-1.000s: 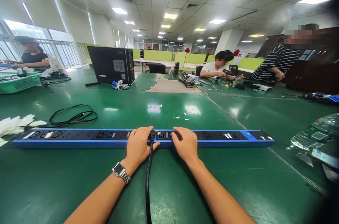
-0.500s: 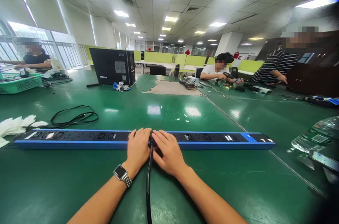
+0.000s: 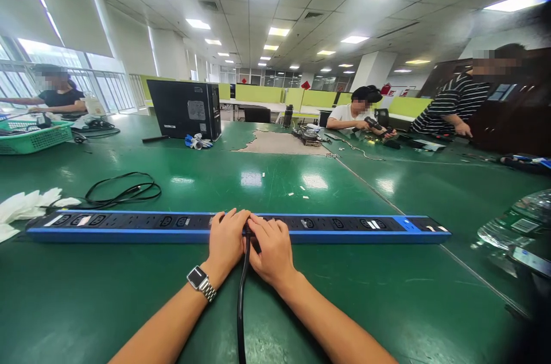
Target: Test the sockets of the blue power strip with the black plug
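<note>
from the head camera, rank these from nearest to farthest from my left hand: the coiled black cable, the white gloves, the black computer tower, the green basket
Measured from the left hand:
1. Coiled black cable, on the table to the left, just beyond the power strip.
2. White gloves, farther left, by the strip's left end.
3. Black computer tower, well back, slightly left.
4. Green basket, far back at the left edge.

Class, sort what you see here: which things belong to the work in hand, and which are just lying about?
In hand:
- left hand
- right hand
- black power cord
- blue power strip

Lying about:
- coiled black cable
- white gloves
- computer tower
- green basket
</note>
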Available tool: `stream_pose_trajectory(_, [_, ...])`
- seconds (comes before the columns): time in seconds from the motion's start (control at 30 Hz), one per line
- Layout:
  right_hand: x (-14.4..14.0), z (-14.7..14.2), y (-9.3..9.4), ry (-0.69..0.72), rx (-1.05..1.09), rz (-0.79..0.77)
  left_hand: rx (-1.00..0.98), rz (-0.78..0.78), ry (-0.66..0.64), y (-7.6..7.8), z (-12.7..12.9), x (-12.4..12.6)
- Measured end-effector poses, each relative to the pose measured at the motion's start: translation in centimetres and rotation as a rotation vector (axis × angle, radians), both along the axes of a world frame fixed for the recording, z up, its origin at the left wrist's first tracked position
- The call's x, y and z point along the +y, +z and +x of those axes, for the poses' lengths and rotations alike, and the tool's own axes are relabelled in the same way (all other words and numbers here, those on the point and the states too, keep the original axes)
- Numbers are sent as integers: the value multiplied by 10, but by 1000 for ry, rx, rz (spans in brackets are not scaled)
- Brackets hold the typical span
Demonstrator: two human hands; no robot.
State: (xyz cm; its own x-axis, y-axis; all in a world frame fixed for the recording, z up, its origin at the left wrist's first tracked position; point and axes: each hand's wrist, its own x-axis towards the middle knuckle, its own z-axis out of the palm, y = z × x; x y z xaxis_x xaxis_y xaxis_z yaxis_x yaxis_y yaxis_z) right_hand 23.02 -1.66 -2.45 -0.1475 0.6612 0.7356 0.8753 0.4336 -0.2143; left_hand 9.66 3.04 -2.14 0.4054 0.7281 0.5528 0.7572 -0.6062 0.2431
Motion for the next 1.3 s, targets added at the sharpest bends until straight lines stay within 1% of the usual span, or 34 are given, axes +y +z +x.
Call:
stream_pose_trajectory(0.17, [7, 1, -6, 47, 115, 20, 5, 21, 17, -1, 1, -2])
stream_pose_trajectory(0.23, [9, 2, -6, 17, 176, -10, 1, 32, 32, -1, 1, -1])
stream_pose_trajectory(0.3, [11, 4, -6, -44, 229, -48, -1, 53, 50, -1, 1, -1])
stream_pose_trajectory(0.37, [11, 6, -5, -84, 252, -77, -3, 73, 63, -2, 2, 0])
stream_pose_trajectory(0.47, [11, 7, -4, -93, 260, -110, -28, 83, 54, -4, 1, 0])
stream_pose_trajectory(0.63, [12, 6, -4, -98, 263, -152, -78, 84, -10, -5, -1, 2])
stream_pose_trajectory(0.87, [12, 6, -6, -115, 186, -169, -135, 102, -25, -5, -2, 3])
stream_pose_trajectory(1.13, [13, 9, -9, -118, 168, -159, -174, 114, -42, -6, -1, 4])
stream_pose_trajectory(1.3, [12, 11, -8, -64, 231, -105, -292, 123, -98, -2, -3, 6])
